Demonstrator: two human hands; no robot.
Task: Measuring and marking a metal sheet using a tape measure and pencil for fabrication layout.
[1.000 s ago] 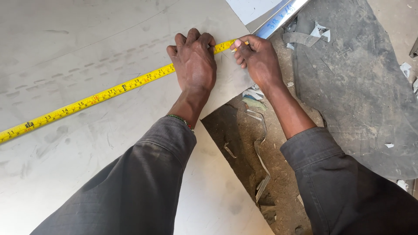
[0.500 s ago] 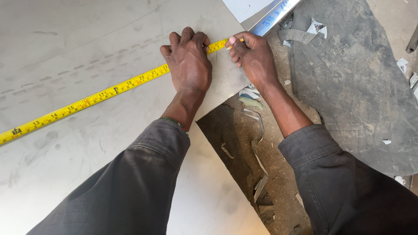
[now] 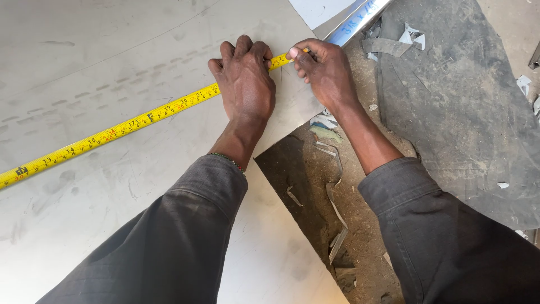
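Your left hand [image 3: 244,79] stays flat on the yellow tape measure [image 3: 112,134]; your right hand [image 3: 323,70] still pinches its end at the metal sheet [image 3: 112,50] edge.

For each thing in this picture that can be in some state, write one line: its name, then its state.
tape measure: pulled out, lying flat across the sheet
metal sheet: flat on the ground, scuffed, smudged
left hand: palm down, pressing the tape measure
right hand: pinching the tape's end at the sheet's edge
metal offcuts: loose, scattered on the dirt
dark mat: spread out, dusty
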